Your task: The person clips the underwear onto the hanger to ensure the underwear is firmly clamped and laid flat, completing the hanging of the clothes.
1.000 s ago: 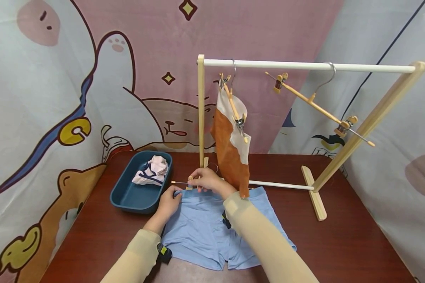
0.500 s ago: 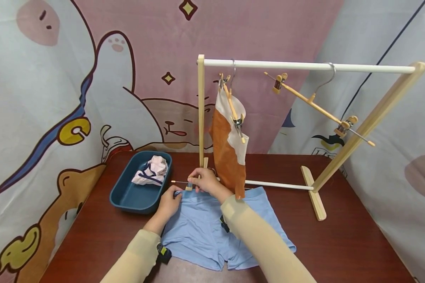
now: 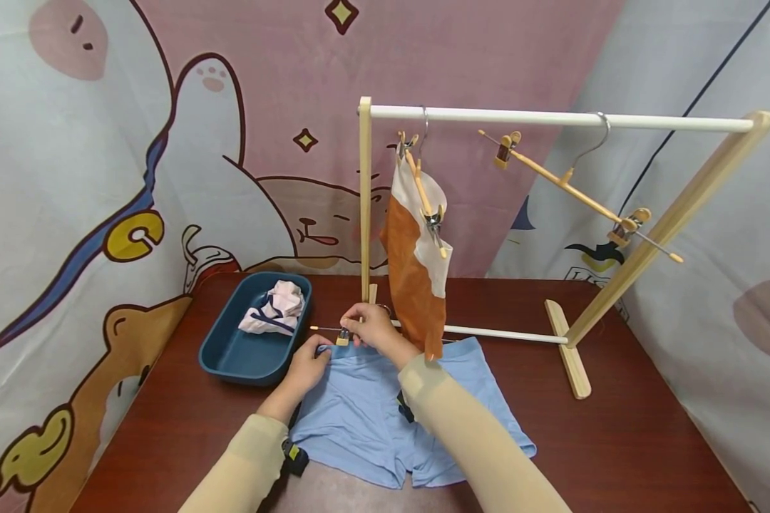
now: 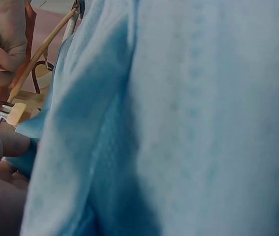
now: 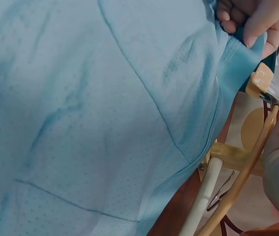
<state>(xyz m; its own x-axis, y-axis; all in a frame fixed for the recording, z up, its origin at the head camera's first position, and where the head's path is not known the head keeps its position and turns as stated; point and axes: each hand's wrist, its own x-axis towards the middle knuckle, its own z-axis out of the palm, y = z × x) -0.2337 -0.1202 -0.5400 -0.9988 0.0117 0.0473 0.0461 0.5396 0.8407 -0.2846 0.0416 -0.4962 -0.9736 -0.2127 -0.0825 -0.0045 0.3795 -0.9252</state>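
Note:
Light blue shorts (image 3: 359,399) lie spread on the table, waistband toward the rack. At the waistband's left corner, my left hand (image 3: 306,365) pinches the fabric between thumb and fingers. My right hand (image 3: 373,325) grips a clip (image 3: 343,338) of a clip hanger lying behind the waistband. In the right wrist view, the clip's yellow pad (image 5: 260,81) overlaps the waistband edge close to the left fingers. The hanger's yellow bar (image 5: 247,169) slants away below it. Most of this hanger is hidden in the head view by the right hand and the hanging cloth.
A clothes rack (image 3: 488,114) stands behind, carrying an orange-and-white garment (image 3: 411,263) on one hanger and a bare clip hanger (image 3: 565,184) farther right. The garment hangs against the right forearm. Left of the shorts is a blue basin (image 3: 224,363) containing a pale pink garment (image 3: 276,310).
The right fingers have shifted slightly at the clip, which shows more plainly now. The hanging orange-and-white garment has swayed a little to the left. The left hand stays in place.

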